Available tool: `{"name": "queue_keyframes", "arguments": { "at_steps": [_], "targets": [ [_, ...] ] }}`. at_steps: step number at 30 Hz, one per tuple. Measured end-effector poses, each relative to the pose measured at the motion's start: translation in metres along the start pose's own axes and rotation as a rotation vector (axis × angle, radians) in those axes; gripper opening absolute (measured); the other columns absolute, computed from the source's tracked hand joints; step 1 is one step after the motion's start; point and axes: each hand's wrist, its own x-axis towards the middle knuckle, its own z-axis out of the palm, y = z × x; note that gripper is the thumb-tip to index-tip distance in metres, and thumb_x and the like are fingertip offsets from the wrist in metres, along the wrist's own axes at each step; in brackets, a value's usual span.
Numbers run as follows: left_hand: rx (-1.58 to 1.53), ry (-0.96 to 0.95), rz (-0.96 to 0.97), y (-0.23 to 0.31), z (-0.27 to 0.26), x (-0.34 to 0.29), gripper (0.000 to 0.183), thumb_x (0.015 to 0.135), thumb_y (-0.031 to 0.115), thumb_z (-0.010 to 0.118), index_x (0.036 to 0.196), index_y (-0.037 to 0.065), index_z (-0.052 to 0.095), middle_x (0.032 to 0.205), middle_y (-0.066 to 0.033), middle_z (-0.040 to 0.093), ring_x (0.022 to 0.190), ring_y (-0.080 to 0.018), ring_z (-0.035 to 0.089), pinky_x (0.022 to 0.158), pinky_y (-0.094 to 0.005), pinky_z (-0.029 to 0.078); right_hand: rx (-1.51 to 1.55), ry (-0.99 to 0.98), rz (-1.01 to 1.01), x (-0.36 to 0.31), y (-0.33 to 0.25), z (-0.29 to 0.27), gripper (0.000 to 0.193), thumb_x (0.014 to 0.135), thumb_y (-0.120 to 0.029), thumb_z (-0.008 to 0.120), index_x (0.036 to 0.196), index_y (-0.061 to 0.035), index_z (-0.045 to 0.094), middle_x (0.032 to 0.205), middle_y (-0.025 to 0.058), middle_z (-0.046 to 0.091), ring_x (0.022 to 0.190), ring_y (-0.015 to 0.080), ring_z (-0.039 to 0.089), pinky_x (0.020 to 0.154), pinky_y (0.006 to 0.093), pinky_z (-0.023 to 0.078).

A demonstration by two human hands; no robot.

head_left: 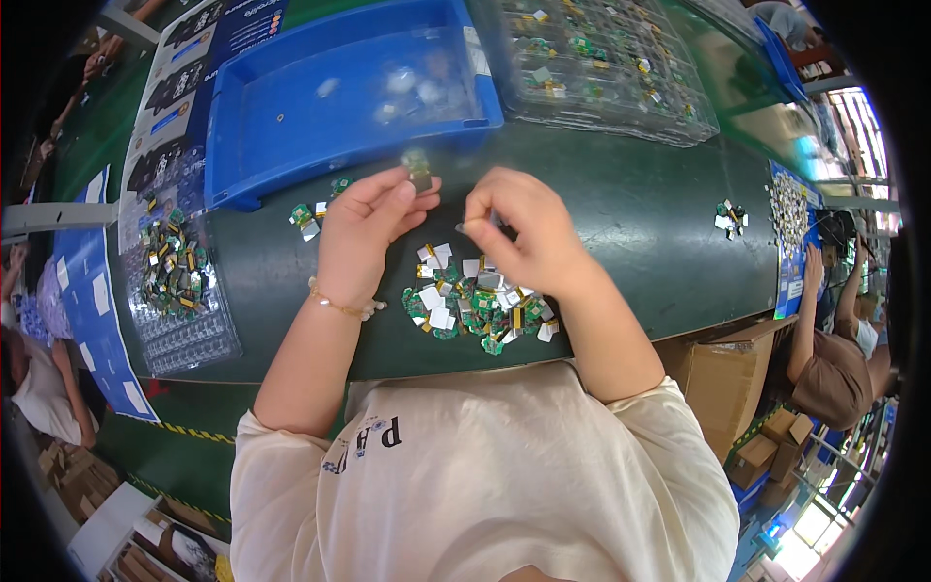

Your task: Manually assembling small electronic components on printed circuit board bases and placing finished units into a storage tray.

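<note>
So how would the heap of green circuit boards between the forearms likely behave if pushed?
The heap would probably spread rather than slide whole, since its pieces lie loosely overlapped. Rolling seems unlikely: many look flat. A single board, pinched in the left hand, looks small, so probably light.

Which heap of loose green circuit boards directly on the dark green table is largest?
The heap of green boards and silvery rectangles nearest the cream shirt; the small cluster beside the left hand and the far-right cluster have fewer pieces.
</note>
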Motion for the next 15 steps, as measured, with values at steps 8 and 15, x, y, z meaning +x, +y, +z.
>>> {"name": "queue_keyframes", "arguments": {
  "at_steps": [8,15],
  "targets": [
    [0.225,0.048,0.176,0.006,-0.006,-0.003,0.016,0.09,0.011,0.059,0.101,0.0,0.061,0.092,-0.0103,0.067,0.08,-0.0134,0.064,0.069,-0.0242,0.05,-0.262,-0.28,0.366,-0.007,0.02,-0.012,0.012,0.072,-0.015,0.068,0.076,-0.0062,0.061,0.068,0.0062,0.056,0.066,0.0232,0.057,0.059,0.0353,0.044],
    [0.49,0.104,0.273,0.007,-0.018,0.001,0.014,0.087,0.013,0.065,0.087,-0.001,0.064,0.079,-0.0053,0.066,0.071,-0.009,0.061,0.064,-0.0223,0.049,-0.326,-0.228,0.448,0.0,0.006,-0.014,0.015,0.07,-0.018,0.072,0.076,-0.0093,0.062,0.068,0.0049,0.055,0.065,0.0251,0.056,0.06,0.0362,0.045]
  ]
}}
